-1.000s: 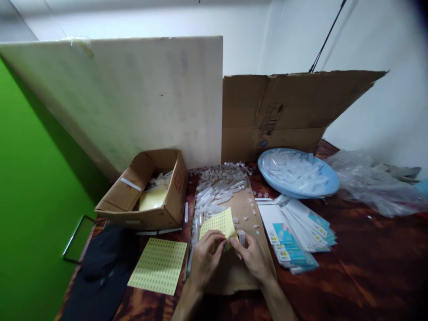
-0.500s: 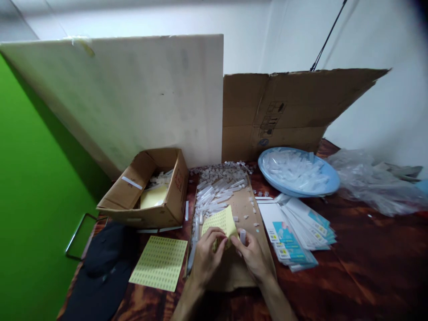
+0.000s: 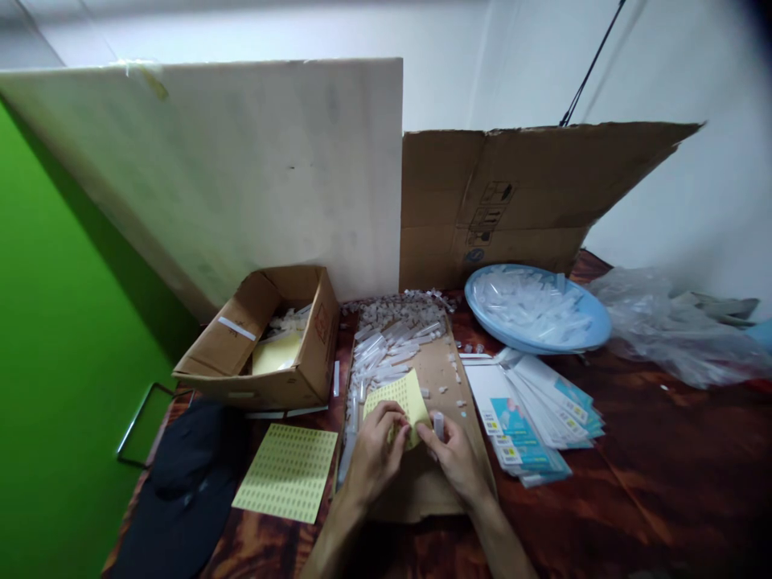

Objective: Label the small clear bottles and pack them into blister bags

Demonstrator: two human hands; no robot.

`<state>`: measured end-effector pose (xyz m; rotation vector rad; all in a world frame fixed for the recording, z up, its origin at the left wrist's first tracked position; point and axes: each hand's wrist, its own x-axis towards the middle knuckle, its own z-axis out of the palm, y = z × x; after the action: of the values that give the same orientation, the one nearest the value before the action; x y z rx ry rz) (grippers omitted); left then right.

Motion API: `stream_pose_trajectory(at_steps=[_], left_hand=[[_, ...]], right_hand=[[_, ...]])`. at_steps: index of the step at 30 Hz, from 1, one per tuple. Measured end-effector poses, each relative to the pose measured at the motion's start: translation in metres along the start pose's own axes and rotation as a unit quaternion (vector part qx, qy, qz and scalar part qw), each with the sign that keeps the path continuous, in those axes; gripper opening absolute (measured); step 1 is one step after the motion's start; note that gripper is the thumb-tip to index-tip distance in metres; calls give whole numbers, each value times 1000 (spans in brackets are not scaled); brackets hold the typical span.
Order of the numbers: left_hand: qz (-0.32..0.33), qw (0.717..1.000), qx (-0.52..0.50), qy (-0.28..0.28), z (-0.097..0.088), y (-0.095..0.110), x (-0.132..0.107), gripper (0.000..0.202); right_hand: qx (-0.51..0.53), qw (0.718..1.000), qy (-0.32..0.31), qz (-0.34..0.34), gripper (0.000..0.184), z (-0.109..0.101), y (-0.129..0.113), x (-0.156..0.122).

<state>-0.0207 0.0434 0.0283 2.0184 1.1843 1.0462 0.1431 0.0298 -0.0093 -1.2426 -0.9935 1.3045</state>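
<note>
My left hand (image 3: 374, 458) grips a yellow sticker sheet (image 3: 401, 398) by its lower edge and holds it tilted up over a flat cardboard sheet (image 3: 443, 374). My right hand (image 3: 455, 462) pinches at the sheet's right edge and also holds a small clear plastic tube (image 3: 438, 424) upright between its fingers. Both hands meet just in front of a pile of clear tubes (image 3: 386, 354) lying on the cardboard.
A second yellow sticker sheet (image 3: 286, 473) lies flat at the left, beside a black cap (image 3: 181, 482). An open cardboard box (image 3: 265, 342) stands behind it. A blue plate (image 3: 594, 322) with tubes, a stack of printed cards (image 3: 531, 422) and a plastic bag (image 3: 669, 330) are at the right.
Both hands with the sticker sheet have shifted slightly away from me; the fingers have worked along the sheet's edge. Nothing else moved.
</note>
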Motion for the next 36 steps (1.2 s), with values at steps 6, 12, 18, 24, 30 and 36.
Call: stream_pose_trajectory(at_steps=[6, 12, 18, 24, 30, 36], left_hand=[[-22, 999, -50, 6, 5, -3, 1, 11], [-66, 990, -127, 11, 8, -5, 2, 12], [-57, 984, -166, -20, 7, 9, 5, 8], [-61, 982, -174, -43, 8, 18, 5, 10], [-54, 985, -159, -42, 11, 14, 2, 9], [-44, 986, -155, -37, 12, 13, 1, 7]], right_hand=[[-46, 999, 3, -7, 40, -2, 6, 1], [-288, 929, 115, -202, 20, -22, 1, -1], [-288, 933, -40, -210, 25, -20, -7, -11], [-253, 945, -54, -201, 28, -11, -10, -15], [-239, 948, -72, -197, 29, -11, -8, -14], [-238, 949, -68, -196, 31, -11, -6, -15]])
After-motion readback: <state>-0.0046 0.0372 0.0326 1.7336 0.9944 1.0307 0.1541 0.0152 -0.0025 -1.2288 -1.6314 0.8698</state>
